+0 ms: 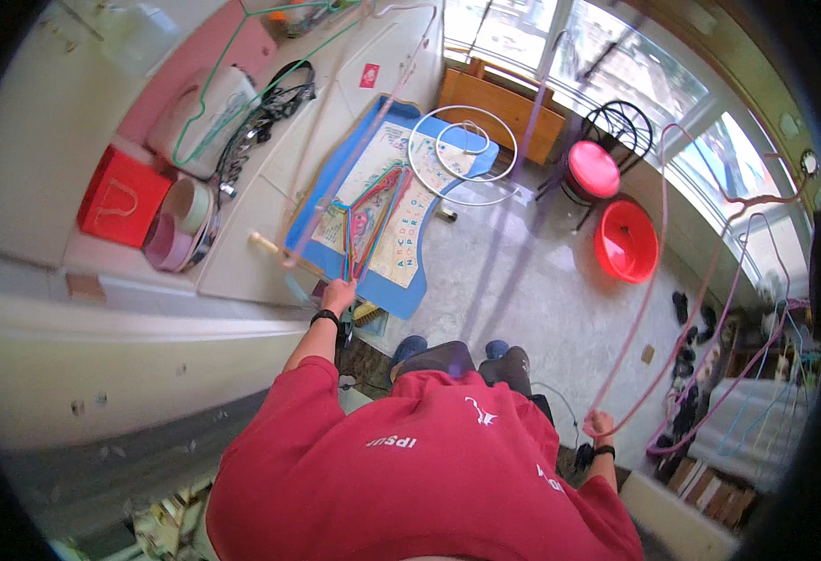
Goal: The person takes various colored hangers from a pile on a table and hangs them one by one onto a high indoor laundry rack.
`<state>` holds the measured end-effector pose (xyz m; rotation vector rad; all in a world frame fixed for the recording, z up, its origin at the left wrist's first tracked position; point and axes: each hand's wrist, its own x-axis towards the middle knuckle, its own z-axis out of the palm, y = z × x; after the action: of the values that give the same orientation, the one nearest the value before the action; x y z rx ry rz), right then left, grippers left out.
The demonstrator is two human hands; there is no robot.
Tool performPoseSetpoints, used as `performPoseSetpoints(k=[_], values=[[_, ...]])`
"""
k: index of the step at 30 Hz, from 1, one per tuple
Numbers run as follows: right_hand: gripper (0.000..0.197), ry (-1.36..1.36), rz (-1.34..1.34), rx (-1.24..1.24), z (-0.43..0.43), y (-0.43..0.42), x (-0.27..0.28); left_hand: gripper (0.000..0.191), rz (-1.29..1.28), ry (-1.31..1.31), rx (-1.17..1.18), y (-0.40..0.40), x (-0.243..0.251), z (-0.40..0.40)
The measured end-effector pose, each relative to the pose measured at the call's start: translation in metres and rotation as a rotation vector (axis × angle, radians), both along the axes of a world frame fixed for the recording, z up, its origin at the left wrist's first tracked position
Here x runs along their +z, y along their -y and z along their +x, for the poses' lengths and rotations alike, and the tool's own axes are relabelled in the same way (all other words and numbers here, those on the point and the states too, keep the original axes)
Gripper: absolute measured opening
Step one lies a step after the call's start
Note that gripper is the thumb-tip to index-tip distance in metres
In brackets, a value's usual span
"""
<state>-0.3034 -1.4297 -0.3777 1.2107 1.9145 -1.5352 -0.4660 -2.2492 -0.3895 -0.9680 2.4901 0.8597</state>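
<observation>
My left hand [339,294] grips one end of a bundle of coloured clothes hangers [382,210], with red, green and blue among them. The bundle reaches over a blue-edged folding desk [403,298] whose top is printed with letters. Out to the right, my right hand [598,424] is closed around the near end of a pink clothes hanger [638,315]. This hanger stretches up toward the window side, where its hook end is. Just beyond it hang a magenta hanger [715,357] and several blue and pale ones.
A white spiral hanger [462,156] hangs above the desk's far end. Overhead are a green hanger [203,105] and blurred poles. On the floor stand a red basin [626,242] and a red-seated metal chair [593,170]. Boxes and bowls fill the left-hand shelf.
</observation>
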Motion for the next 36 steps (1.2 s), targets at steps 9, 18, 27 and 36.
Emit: performPoseSetpoints(k=[9,18,27,36], values=[[0.010,0.483,0.001,-0.248,0.198,0.136,0.135,0.038,-0.151,-0.194,0.017,0.030,-0.059,-0.068],[0.010,0.490,-0.074,-0.332,0.313,0.207,0.132,0.022,-0.323,-0.087,-0.217,0.030,-0.019,-0.076],[0.016,0.359,-0.222,-0.361,0.395,0.200,0.072,0.016,0.242,-0.448,0.213,-0.015,0.015,-0.061],[0.013,0.250,-0.273,-0.511,0.528,0.147,0.011,0.019,-0.342,-0.917,-0.055,-0.153,0.089,0.023]])
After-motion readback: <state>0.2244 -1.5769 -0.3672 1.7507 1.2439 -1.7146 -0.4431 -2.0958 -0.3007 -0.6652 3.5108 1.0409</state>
